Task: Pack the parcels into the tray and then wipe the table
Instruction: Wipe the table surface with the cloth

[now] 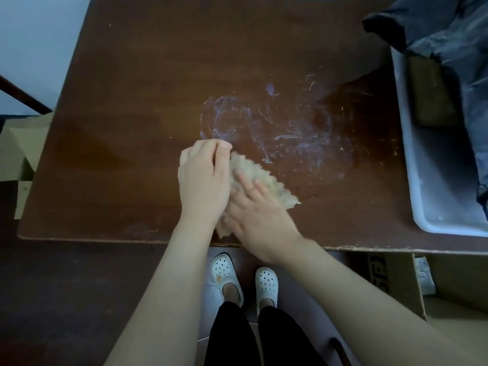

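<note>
The fluffy beige cloth (250, 167) looks soft and floppy, so it is best grabbed in a bunch. The left hand (203, 178) pinches it with curled fingers. The right hand (261, 217) presses it with flat fingers.

Crumpled beige cloth (253, 178) lies on the smeared brown table (132, 101); parcels (430, 93) sit in the white tray (433, 180).
</note>
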